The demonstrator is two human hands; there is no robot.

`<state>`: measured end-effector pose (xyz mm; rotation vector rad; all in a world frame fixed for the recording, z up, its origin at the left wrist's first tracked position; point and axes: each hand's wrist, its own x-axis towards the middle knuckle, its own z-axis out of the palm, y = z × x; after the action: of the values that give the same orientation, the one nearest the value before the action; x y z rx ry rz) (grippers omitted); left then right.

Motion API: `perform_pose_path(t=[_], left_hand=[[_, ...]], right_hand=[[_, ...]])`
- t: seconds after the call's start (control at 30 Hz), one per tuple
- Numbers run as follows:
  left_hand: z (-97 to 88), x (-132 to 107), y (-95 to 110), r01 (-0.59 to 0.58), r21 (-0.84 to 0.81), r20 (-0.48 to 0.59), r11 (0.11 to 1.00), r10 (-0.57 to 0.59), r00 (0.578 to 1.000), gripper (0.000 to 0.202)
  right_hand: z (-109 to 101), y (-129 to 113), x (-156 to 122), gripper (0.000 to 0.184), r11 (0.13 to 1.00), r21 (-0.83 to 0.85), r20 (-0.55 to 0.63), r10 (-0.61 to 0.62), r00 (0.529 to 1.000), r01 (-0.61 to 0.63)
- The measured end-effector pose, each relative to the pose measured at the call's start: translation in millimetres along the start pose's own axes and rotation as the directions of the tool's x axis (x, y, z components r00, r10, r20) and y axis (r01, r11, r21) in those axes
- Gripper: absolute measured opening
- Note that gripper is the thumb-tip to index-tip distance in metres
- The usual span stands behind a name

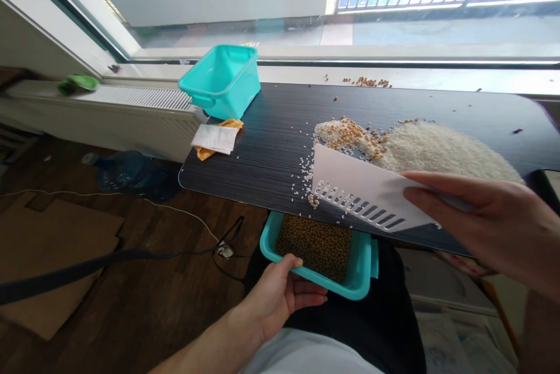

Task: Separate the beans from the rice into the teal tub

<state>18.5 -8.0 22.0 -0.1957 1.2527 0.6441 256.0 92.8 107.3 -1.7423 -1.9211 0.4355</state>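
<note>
My left hand [280,295] grips the near rim of a teal tub [363,280] held under the table's front edge; the tub holds yellow-brown beans [315,245]. My right hand [485,225] is closed on a white slotted scraper [363,193] that rests tilted on the dark table [262,146]. Its slotted edge lies near the table's front, with a few beans and rice grains at it. Behind the scraper lies a heap of white rice [437,149] with beans mixed in at its left [350,132].
A second teal tub [221,79] stands empty at the table's far left corner, beside a white cloth on an orange one [215,139]. Loose beans lie on the window sill [367,81]. A radiator [109,111], cardboard and cables are on the left floor.
</note>
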Motion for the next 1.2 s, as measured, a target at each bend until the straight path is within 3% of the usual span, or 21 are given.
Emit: perform_pose_path(t=[0.23,0.43,0.7,1.2], left_hand=[[-2.8,-0.4,-0.9,-0.002,-0.033,0.013,0.999,0.002,1.000,0.016],[-4.7,-1.4,-0.3,-0.001,-0.023,0.020,1.000,0.001,1.000,0.016],[-6.3,-1.6,-1.0,-0.010,-0.034,0.038,0.999,0.011,0.999,0.016],[-12.6,-0.3,-1.9,-0.036,-0.041,0.054,0.999,0.038,0.998,0.013]], right_hand=[[0.4,-9.8,0.2,0.037,0.994,0.108,0.138,-0.033,0.990,0.018],[-10.9,-18.0,-4.8,0.028,0.992,0.127,0.096,0.008,0.995,-0.020],[-8.1,-24.7,-8.9,0.028,0.978,0.196,0.181,0.036,0.983,-0.072],[0.0,-30.7,-9.4,0.031,0.977,0.212,0.242,-0.080,0.967,0.028]])
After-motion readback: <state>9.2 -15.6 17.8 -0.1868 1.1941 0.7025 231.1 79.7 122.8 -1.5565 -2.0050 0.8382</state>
